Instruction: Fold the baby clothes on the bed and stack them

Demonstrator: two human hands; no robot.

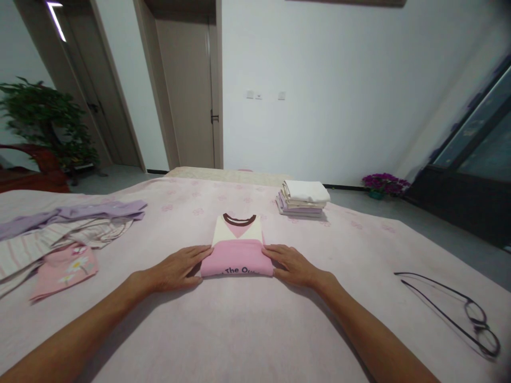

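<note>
A folded pink and cream T-shirt [238, 250] with a dark collar and black lettering lies on the pink bedspread [247, 324] in front of me. My left hand [179, 268] lies flat against the shirt's left edge, fingers stretched out and touching the fabric. My right hand [293, 265] lies flat against the right edge in the same way. Neither hand grips anything.
A stack of folded clothes [303, 198] sits farther back on the right. A heap of unfolded purple, striped and pink garments [64, 236] lies at the left. Eyeglasses [471, 314] rest on the bed at the right. A plant [43, 122] and doors stand behind.
</note>
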